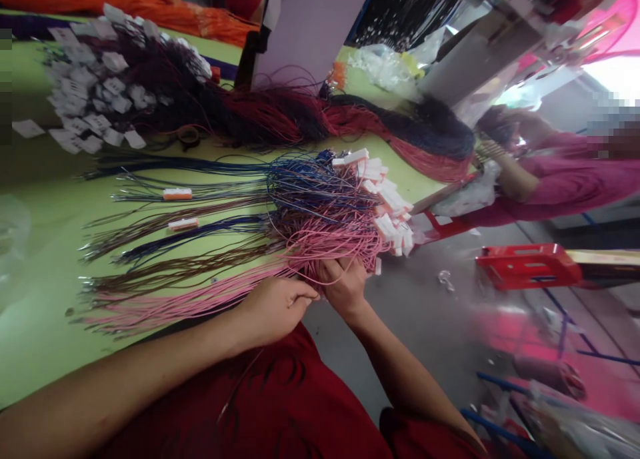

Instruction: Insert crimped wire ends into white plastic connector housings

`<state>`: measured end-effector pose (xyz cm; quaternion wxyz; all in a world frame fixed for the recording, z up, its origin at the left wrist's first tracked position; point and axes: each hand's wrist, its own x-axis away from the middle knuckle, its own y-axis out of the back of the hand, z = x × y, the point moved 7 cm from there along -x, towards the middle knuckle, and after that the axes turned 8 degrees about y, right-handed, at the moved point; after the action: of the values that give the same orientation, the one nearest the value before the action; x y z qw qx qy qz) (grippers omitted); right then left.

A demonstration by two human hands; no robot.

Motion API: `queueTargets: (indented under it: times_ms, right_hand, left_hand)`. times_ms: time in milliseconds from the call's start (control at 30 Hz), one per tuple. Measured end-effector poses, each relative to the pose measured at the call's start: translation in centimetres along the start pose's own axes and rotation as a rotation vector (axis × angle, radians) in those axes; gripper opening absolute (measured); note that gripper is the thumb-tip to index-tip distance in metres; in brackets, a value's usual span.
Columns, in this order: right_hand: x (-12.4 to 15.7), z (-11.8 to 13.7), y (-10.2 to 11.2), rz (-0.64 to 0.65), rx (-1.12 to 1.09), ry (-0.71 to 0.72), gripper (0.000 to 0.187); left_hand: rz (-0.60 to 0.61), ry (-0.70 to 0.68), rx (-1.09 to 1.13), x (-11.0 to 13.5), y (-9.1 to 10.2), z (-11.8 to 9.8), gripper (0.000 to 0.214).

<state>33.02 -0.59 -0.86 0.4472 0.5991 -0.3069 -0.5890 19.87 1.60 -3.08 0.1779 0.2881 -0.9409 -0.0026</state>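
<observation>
My left hand (273,309) is closed in a pinch at the table's near edge. A thin brownish wire (239,386) runs down from beneath it across the red garment; the pinched end is too small to make out clearly. Beside it, my right hand (345,286) curls its fingers into the pink wires (325,246), a loop of which passes over the knuckles. Those wires belong to a spread harness bundle with blue wires (300,179) and brown wires (195,266). White connectors (393,199) cluster at its right end; bare terminals tip the left ends.
A thick dark-and-red wire bundle (300,116) with many white connectors (85,92) lies across the table (45,246). Loose white-orange connectors (177,194) and a tape roll (189,137) sit nearby. A co-worker's pink sleeve (575,172) and a red tray (530,266) are at right.
</observation>
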Motion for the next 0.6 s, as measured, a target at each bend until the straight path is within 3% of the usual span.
queueTargets:
  times_ms: [100, 300, 467, 600]
  right_hand:
    - [0.6, -0.6, 0.6, -0.097, -0.061, -0.064, 0.014]
    - [1.9, -0.7, 1.9, -0.293, -0.165, -0.208, 0.013]
    - [2.9, -1.1, 2.1, -0.396, -0.306, -0.359, 0.014]
    - [3.5, -1.3, 1.8, -0.417, -0.367, -0.393, 0.011]
  left_hand:
    - [-0.014, -0.005, -0.018, -0.6, 0.9, -0.4, 0.032]
    - [-0.16, 0.013, -0.026, -2.9, 4.4, -0.5, 0.041]
    - [-0.197, 0.079, 0.015, -3.9, 5.1, -0.9, 0.033]
    - [-0.186, 0.191, 0.126, -3.7, 5.2, -1.0, 0.032]
